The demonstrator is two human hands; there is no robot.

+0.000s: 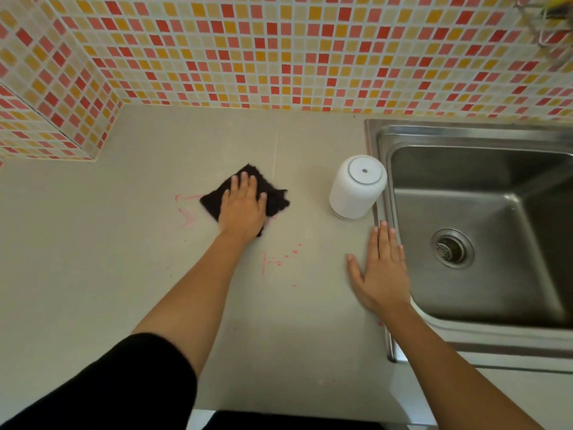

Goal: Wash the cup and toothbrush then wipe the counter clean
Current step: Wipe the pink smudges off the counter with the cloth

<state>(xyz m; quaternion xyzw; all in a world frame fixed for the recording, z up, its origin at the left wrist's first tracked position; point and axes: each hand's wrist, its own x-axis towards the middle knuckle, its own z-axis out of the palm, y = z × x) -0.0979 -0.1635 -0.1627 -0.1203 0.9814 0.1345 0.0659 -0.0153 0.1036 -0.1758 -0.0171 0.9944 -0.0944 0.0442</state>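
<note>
Left hand: flat, fingers straight, pressing dark cloth on worktop, frame centre. Right hand: released, flat beside sink rim. White cup: upside down, centre right, just beside sink. Pink stains: near cloth.

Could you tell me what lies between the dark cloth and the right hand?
In the head view, only pink specks mark the counter between the dark cloth, under the left hand, and the right hand.
</note>
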